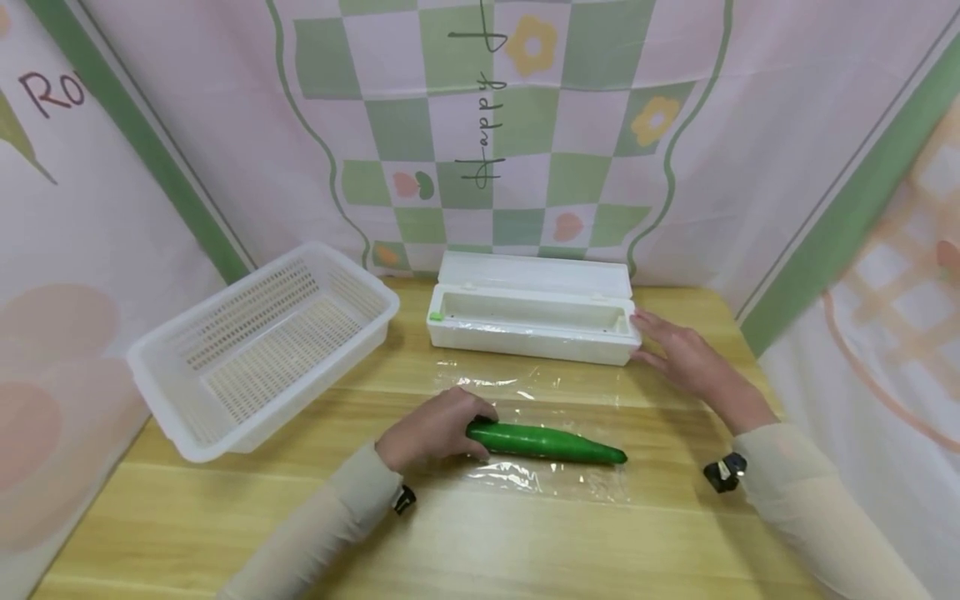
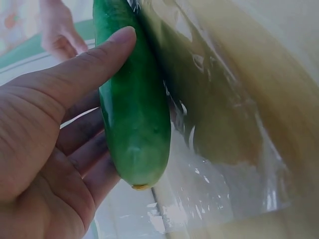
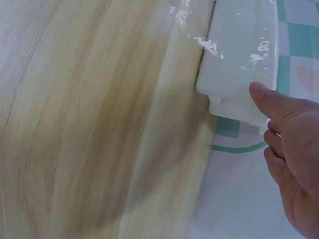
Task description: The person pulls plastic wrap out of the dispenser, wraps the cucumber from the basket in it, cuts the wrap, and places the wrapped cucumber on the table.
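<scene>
In the head view, my left hand [image 1: 438,429] grips the left end of a green cucumber [image 1: 551,443]. The left wrist view shows the thumb laid across the cucumber [image 2: 137,114] and the fingers behind it. Under the cucumber, a sheet of clear cling film [image 1: 517,479] lies on the table. The film runs to a long white cling film dispenser [image 1: 532,346] with its lid raised. My right hand [image 1: 686,358] holds the dispenser's right end. In the right wrist view, the thumb rests on the white casing [image 3: 234,64] with the other fingers bent near its end.
A white slotted plastic basket [image 1: 262,425] stands on the left of the wooden table [image 1: 540,550]. A small green slider [image 1: 436,317] sits at the dispenser's left end. Behind the table hangs a patterned cloth [image 1: 517,117].
</scene>
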The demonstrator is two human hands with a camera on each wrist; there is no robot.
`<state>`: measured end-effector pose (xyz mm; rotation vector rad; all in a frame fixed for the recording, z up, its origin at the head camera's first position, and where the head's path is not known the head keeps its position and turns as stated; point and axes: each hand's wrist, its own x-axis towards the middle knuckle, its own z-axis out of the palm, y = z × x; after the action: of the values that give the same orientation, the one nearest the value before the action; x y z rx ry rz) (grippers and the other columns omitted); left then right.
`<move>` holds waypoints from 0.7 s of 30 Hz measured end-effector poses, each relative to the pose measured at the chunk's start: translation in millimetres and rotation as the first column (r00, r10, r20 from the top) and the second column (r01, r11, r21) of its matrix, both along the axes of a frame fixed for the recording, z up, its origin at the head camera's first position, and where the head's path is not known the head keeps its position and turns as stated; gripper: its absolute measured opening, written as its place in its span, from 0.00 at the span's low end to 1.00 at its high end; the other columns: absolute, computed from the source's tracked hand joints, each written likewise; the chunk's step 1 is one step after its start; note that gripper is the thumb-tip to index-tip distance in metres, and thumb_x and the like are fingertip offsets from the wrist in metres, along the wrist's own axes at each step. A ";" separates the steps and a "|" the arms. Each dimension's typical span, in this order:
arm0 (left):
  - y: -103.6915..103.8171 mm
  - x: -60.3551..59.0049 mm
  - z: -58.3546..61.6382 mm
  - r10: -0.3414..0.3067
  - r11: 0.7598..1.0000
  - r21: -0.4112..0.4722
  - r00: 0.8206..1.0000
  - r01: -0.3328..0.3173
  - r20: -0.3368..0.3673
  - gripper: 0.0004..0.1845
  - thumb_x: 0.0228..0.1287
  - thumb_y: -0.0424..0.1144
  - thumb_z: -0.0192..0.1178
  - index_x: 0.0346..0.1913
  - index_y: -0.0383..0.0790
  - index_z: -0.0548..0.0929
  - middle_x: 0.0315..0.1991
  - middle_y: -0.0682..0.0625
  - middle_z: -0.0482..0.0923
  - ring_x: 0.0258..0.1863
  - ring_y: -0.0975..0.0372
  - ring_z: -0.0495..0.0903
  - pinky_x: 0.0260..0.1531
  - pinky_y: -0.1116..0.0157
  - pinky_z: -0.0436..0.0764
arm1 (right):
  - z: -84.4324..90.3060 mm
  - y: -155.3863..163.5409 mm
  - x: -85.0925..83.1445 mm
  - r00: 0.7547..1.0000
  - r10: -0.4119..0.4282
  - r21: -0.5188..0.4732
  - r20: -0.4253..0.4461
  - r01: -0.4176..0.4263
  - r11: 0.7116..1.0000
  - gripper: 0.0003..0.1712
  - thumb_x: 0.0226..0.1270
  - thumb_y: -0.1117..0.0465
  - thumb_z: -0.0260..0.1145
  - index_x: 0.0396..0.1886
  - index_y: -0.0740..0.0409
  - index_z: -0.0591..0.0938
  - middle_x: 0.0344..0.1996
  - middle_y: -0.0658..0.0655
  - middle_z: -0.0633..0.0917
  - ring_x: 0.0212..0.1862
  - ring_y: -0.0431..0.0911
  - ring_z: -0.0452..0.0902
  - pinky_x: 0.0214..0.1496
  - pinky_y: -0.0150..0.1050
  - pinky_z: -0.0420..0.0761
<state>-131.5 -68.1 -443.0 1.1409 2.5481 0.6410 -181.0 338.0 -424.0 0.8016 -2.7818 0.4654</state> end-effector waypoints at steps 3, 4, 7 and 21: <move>-0.7 1.7 -1.7 0.001 1.000 0.004 1.000 -0.001 -0.025 0.20 0.54 0.45 0.82 0.49 0.44 0.90 0.41 0.57 0.90 0.37 0.72 0.81 0.49 0.70 0.85 | 4.0 -1.0 3.2 1.000 0.014 0.008 -0.021 -0.014 1.000 0.40 0.60 0.68 0.79 0.70 0.76 0.74 0.69 0.80 0.74 0.60 0.76 0.79 0.61 0.67 0.81; -0.9 2.1 -2.1 0.001 1.000 0.005 0.999 -0.001 -0.032 0.20 0.54 0.45 0.82 0.49 0.44 0.90 0.41 0.57 0.90 0.37 0.72 0.81 0.49 0.70 0.85 | 6.0 -1.8 4.8 1.000 0.019 0.010 -0.024 -0.018 1.000 0.40 0.60 0.68 0.79 0.70 0.76 0.74 0.69 0.79 0.74 0.60 0.76 0.79 0.61 0.67 0.81; -2.8 2.7 -2.4 0.005 1.000 0.013 0.999 -0.004 -0.040 0.20 0.55 0.44 0.81 0.50 0.44 0.90 0.42 0.57 0.90 0.38 0.71 0.82 0.49 0.70 0.85 | 14.0 -6.6 12.2 1.000 0.024 0.023 -0.012 -0.024 0.999 0.40 0.61 0.67 0.78 0.71 0.74 0.73 0.70 0.78 0.73 0.62 0.75 0.79 0.62 0.66 0.81; -37.4 3.7 17.4 0.103 0.989 0.105 0.994 -0.106 0.031 0.27 0.61 0.41 0.78 0.62 0.35 0.85 0.60 0.45 0.87 0.60 0.55 0.86 0.65 0.57 0.84 | 22.2 -36.3 55.0 0.979 0.198 0.060 -0.048 -0.195 0.979 0.37 0.59 0.65 0.80 0.67 0.72 0.78 0.64 0.74 0.82 0.61 0.69 0.83 0.60 0.61 0.85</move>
<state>-127.7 -105.6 -425.6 1.0297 2.5929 0.8210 -126.0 301.6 -401.8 1.0913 -2.6892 0.3949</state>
